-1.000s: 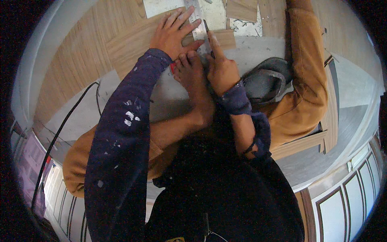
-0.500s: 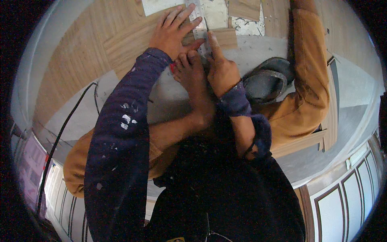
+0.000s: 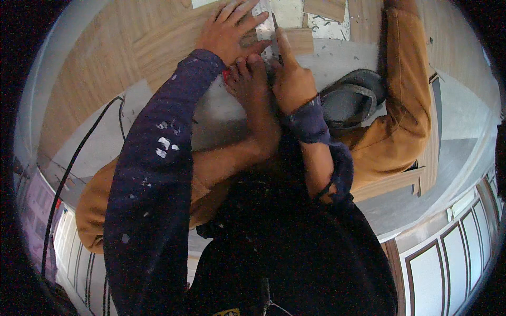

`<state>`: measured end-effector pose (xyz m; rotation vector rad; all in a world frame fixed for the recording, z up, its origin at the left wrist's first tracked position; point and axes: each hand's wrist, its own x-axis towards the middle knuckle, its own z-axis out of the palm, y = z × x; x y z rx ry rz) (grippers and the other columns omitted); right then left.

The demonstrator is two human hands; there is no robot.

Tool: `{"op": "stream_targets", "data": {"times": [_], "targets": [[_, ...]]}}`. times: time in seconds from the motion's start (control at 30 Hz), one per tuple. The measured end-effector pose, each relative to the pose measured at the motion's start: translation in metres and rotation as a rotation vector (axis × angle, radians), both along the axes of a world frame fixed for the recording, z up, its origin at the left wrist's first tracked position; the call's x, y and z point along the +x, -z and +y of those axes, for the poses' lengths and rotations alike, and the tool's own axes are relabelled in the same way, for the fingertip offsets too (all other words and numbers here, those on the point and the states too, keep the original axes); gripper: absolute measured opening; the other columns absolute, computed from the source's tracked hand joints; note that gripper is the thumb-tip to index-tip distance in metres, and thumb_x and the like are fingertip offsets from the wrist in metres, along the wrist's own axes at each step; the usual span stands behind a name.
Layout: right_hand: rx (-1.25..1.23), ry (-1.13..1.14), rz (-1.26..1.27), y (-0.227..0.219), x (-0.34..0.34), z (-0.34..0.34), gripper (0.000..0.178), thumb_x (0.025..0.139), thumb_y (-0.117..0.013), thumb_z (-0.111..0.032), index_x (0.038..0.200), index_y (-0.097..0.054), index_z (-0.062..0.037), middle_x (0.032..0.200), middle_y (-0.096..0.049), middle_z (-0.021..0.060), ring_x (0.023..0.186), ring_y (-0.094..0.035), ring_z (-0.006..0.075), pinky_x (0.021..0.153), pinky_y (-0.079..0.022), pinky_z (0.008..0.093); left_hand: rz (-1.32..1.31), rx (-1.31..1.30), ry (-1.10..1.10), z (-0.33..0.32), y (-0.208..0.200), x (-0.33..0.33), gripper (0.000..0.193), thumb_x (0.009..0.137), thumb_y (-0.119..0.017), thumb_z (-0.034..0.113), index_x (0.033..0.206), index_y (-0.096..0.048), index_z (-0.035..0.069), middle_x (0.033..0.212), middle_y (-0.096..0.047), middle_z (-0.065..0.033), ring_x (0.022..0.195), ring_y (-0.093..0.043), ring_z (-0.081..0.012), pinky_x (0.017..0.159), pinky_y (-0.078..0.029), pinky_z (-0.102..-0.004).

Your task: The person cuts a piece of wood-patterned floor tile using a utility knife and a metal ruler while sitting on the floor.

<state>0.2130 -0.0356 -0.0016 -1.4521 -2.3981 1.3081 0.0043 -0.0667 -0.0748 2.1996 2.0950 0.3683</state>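
My left hand [image 3: 229,34] lies with fingers spread over a clear or metallic straight ruler [image 3: 268,51] and the wood-look plank [image 3: 168,45] beneath it. My right hand [image 3: 294,84] is closed, index finger stretched forward along a slim, dark-pointed tool [image 3: 274,21] at the ruler's right edge. Most of this tool is hidden in the hand, so its exact kind does not show. A bare foot [image 3: 250,79] presses close beside the ruler's near end, between my hands. Something small and red [image 3: 226,76] shows by the toes.
A grey sandal [image 3: 350,100] lies right of my right hand. Wood-look offcuts [image 3: 325,7] and small dark scraps lie ahead. A black cable [image 3: 79,152] runs along the left. An L-shaped plank piece [image 3: 419,181] lies by the brown-trousered leg [image 3: 406,105] on the right.
The whole view has shifted slightly, so things sit higher in it. My right hand has slid a little farther along the ruler's edge; my left hand stays spread on the ruler.
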Motion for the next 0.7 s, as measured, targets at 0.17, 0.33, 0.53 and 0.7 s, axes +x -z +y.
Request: {"op": "stream_targets", "data": {"times": [0.17, 0.33, 0.53, 0.7], "targets": [[0.03, -0.018, 0.008, 0.001, 0.003, -0.003, 0.071, 0.094, -0.06, -0.013, 0.158, -0.028, -0.0218, 0.082, -0.067, 0.0286, 0.071, -0.064, 0.0511, 0.063, -0.053, 0.0568, -0.076, 0.073, 0.044, 0.002, 0.0, -0.004, 0.069, 0.085, -0.065, 0.06, 0.148, -0.048, 0.036, 0.163, -0.032, 0.0001, 0.147, -0.032, -0.0305, 0.121, -0.024, -0.0526], [0.071, -0.027, 0.061, 0.011, 0.007, -0.003, 0.071, 0.095, -0.06, -0.013, 0.157, -0.028, -0.022, 0.087, -0.068, 0.0284, 0.072, -0.064, 0.0504, 0.063, -0.053, 0.0561, 0.007, -0.093, 0.078, 0.005, -0.02, 0.0, 0.069, 0.085, -0.072, 0.037, 0.147, -0.05, 0.018, 0.163, -0.027, -0.0136, 0.148, -0.026, -0.0338, 0.121, -0.021, -0.0493], [0.065, -0.008, 0.067, 0.011, 0.006, -0.006, 0.071, 0.094, -0.06, -0.012, 0.157, -0.029, -0.0226, 0.088, -0.069, 0.0271, 0.073, -0.064, 0.0502, 0.064, -0.052, 0.0571, 0.138, -0.145, 0.07, 0.005, -0.02, 0.001, 0.068, 0.084, -0.07, 0.036, 0.147, -0.049, 0.02, 0.165, -0.023, -0.0123, 0.148, -0.025, -0.0346, 0.121, -0.02, -0.0504], [-0.011, 0.007, -0.009, 0.0, 0.002, -0.003, 0.071, 0.094, -0.062, -0.015, 0.157, -0.03, -0.0248, 0.083, -0.067, 0.0288, 0.076, -0.064, 0.051, 0.065, -0.053, 0.0572, 0.123, -0.173, 0.071, 0.007, -0.018, -0.002, 0.064, 0.087, -0.068, 0.038, 0.146, -0.05, 0.02, 0.165, -0.023, -0.0117, 0.148, -0.025, -0.0342, 0.121, -0.02, -0.051]]}}
